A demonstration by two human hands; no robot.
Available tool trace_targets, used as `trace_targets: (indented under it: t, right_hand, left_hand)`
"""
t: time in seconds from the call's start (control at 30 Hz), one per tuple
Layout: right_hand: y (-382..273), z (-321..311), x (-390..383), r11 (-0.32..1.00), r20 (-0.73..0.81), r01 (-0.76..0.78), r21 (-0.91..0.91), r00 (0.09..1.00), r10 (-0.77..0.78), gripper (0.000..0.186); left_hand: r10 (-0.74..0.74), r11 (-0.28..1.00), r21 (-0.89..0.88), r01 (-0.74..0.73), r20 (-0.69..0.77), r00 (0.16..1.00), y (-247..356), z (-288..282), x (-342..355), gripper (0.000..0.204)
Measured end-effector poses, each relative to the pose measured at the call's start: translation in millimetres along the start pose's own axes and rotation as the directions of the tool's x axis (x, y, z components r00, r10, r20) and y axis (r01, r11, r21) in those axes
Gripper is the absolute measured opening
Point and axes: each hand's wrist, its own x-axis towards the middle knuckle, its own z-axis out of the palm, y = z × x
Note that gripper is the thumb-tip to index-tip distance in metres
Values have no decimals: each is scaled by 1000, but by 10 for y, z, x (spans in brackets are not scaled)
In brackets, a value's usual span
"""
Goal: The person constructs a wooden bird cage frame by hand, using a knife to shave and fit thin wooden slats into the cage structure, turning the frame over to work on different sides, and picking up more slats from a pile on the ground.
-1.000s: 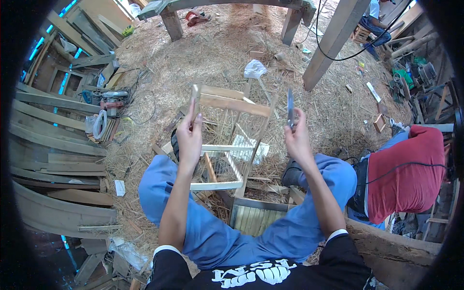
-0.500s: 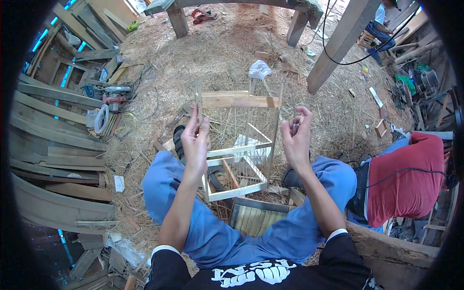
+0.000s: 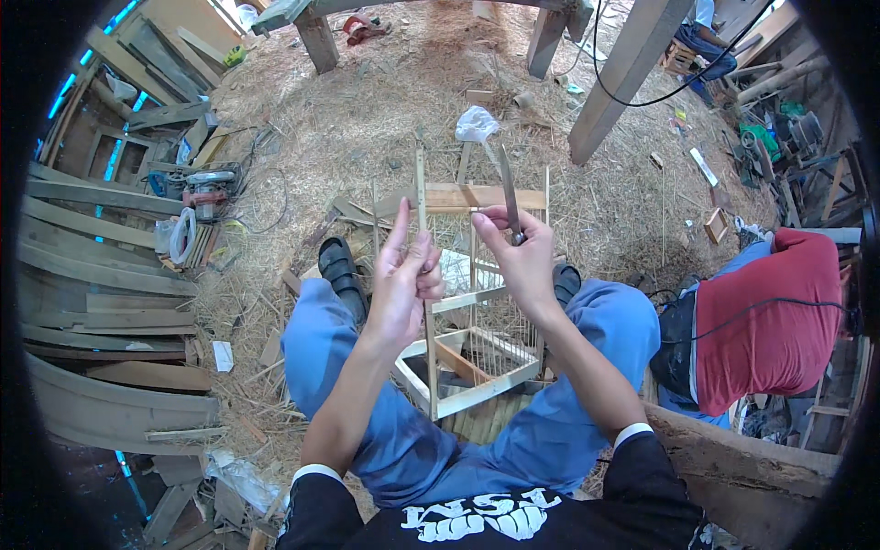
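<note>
My left hand (image 3: 401, 280) grips a thin upright post (image 3: 421, 179) of a light wooden frame, index finger pointing up along it. The frame, with rails (image 3: 488, 392) and rows of thin slats, stands between my knees over a slatted piece (image 3: 486, 417). My right hand (image 3: 521, 261), closed round the dark handle of a knife, is just right of that post, in front of the upper crossbar (image 3: 443, 197); the blade (image 3: 507, 174) points upward. Whether the blade touches wood I cannot tell.
A co-worker in red (image 3: 761, 330) bends close at my right; another person (image 3: 706, 55) sits farther back. A power saw (image 3: 203, 197) and stacked boards (image 3: 110, 275) lie left. A post (image 3: 610, 101), hanging cable and heavy bench (image 3: 321, 46) stand ahead, on straw-strewn ground.
My right hand with the knife has moved left, in over the frame beside my left hand. The frame has shifted and turned, and my left hand has moved slightly right with its post.
</note>
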Motion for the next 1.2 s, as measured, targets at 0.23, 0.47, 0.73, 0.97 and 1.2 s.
trace_targets:
  t: [0.23,0.47,0.73,0.97,1.2]
  right_hand:
    - [115,26,90,993,-3,-92,81,996,92,19]
    - [194,95,124,997,21,-57,47,998,56,21]
    - [312,177,133,992,54,-53,116,997,47,19]
    - [369,215,50,991,99,-89,104,992,79,19]
    - [354,2,161,976,7,-165,144,986,166,31]
  left_hand:
    - [-28,1000,5,28,-42,999,-67,141,9,69]
    - [20,999,29,-18,-58,998,-117,120,38,70]
    - [65,998,3,-65,-92,994,-169,91,68,72]
    - [117,993,-7,-118,-124,985,-115,60,159,71]
    - [107,994,29,-104,-112,988,-48,20,155,70]
